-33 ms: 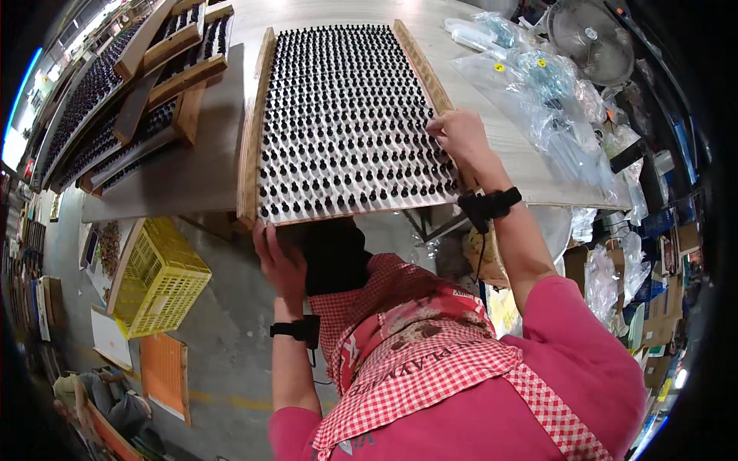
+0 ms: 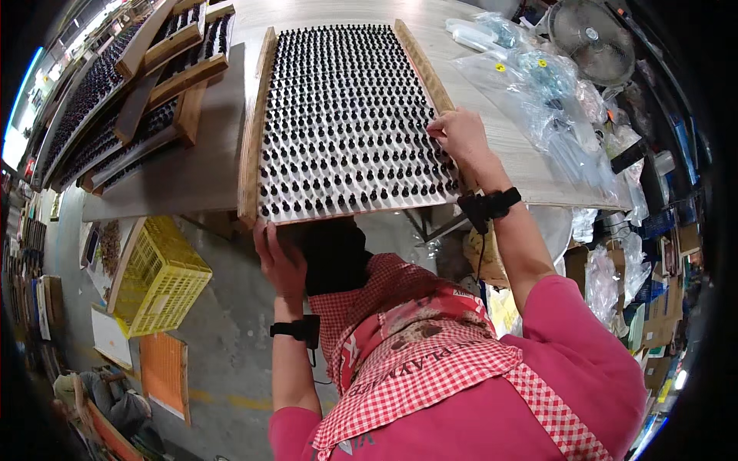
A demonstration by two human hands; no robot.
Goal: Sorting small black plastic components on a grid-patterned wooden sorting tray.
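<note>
On the table in front of me lies a white board (image 2: 338,206) with wooden side rails, set with rows of small black knobbed pieces (image 2: 346,115). Its near edge reaches past the table edge. My left hand (image 2: 281,265) is at the near left corner, fingertips against the board's edge and the wooden rail (image 2: 250,154); its thumb side is partly hidden. By the right rail (image 2: 424,65), my right hand (image 2: 460,137) has thumb and forefinger pinched together over the outermost black pieces. What is between those fingertips is too small to make out.
Similar loaded boards are stacked at the left (image 2: 154,92). Clear plastic bags (image 2: 553,100) cover the table's right side, near a fan (image 2: 592,42). Below left stand a yellow crate (image 2: 165,276) and an orange panel (image 2: 163,373). Another person (image 2: 115,403) is at the lower left.
</note>
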